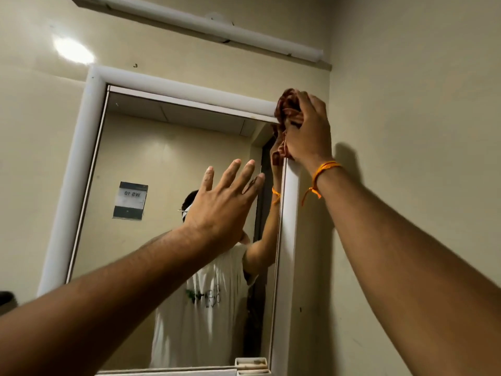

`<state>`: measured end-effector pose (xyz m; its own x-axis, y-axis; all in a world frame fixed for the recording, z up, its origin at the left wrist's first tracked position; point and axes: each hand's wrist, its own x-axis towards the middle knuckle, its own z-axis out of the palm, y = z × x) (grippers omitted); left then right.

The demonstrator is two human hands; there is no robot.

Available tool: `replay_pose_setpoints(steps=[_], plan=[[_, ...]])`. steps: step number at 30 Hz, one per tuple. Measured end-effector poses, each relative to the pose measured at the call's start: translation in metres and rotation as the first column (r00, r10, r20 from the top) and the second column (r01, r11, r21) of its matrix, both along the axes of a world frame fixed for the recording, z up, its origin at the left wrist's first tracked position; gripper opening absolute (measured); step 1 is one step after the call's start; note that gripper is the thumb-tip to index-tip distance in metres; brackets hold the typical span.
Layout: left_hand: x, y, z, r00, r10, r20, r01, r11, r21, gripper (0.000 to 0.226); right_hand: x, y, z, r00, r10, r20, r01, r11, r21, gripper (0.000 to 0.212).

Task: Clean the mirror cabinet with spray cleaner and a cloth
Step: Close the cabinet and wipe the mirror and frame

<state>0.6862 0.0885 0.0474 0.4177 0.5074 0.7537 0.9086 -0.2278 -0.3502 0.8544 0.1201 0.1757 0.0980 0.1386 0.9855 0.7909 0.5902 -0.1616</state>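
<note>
The mirror cabinet (81,164) hangs on a cream tiled wall, with a white rounded frame around its glass door. My right hand (309,131) grips a bunched reddish-brown cloth (287,103) against the frame's upper right corner. An orange thread band sits on that wrist. My left hand (225,202) is raised in front of the glass near its right side, fingers straight and spread; whether it touches the mirror I cannot tell. No spray bottle is in sight.
A white tube light fitting (206,25) runs along the wall above the cabinet. The side wall (406,131) stands close on the right. A small white tray (252,363) sits at the cabinet's lower right. The mirror reflects a person in a white shirt.
</note>
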Motion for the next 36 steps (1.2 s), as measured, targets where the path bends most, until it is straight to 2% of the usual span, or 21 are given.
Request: replay_pose_setpoints(steps=[3,7,11,15,17,19,22,24,26,29,33,36], plan=[[-0.002,-0.002,-0.024,0.997,-0.073,0.033,0.073,0.997,0.023,0.101,0.000,0.007,-0.044,0.999,0.022,-0.034,-0.019,0.997,0.077,0.057],[-0.002,0.008,-0.086,0.969,-0.241,0.049,0.236,0.967,0.097,0.071,0.004,0.018,-0.145,0.996,0.074,-0.041,-0.068,0.987,0.147,0.064],[0.001,0.011,-0.154,0.973,-0.230,0.016,0.229,0.973,0.024,0.074,0.003,0.013,-0.250,0.996,0.066,-0.067,-0.059,0.994,0.096,0.069],[0.004,0.011,-0.205,0.933,-0.349,0.088,0.351,0.936,-0.006,0.088,-0.003,-0.001,-0.347,0.998,0.013,-0.065,-0.016,0.999,-0.042,0.078],[0.004,0.011,-0.225,0.887,-0.451,0.099,0.455,0.890,-0.025,0.093,0.000,-0.004,-0.379,0.999,0.004,-0.048,-0.009,0.994,-0.107,0.085],[0.004,0.008,-0.243,0.868,-0.490,0.082,0.494,0.868,-0.052,0.086,0.003,-0.001,-0.389,0.998,0.026,-0.055,-0.033,0.991,-0.126,0.090],[0.006,-0.002,-0.264,0.876,-0.476,0.073,0.481,0.874,-0.067,0.059,0.001,-0.002,-0.370,0.996,0.055,-0.071,-0.062,0.993,-0.103,0.093],[0.006,-0.009,-0.268,0.877,-0.469,0.107,0.478,0.873,-0.092,0.054,-0.003,-0.002,-0.340,0.995,0.072,-0.074,-0.074,0.997,-0.016,0.084],[0.005,-0.010,-0.271,0.888,-0.444,0.121,0.458,0.878,-0.137,0.065,-0.005,0.001,-0.295,0.991,0.099,-0.089,-0.093,0.994,0.063,0.077],[0.003,-0.010,-0.276,0.901,-0.403,0.164,0.432,0.869,-0.240,0.087,-0.004,0.011,-0.210,0.988,0.094,-0.119,-0.085,0.994,0.075,0.068],[0.003,-0.012,-0.285,0.888,-0.406,0.215,0.449,0.866,-0.221,0.079,0.002,0.012,-0.108,0.997,0.024,-0.077,-0.021,0.999,0.041,0.059],[0.007,-0.012,-0.294,0.889,-0.378,0.257,0.434,0.874,-0.218,0.090,0.008,0.012,-0.079,1.000,-0.020,-0.024,0.020,0.999,0.030,0.059]])
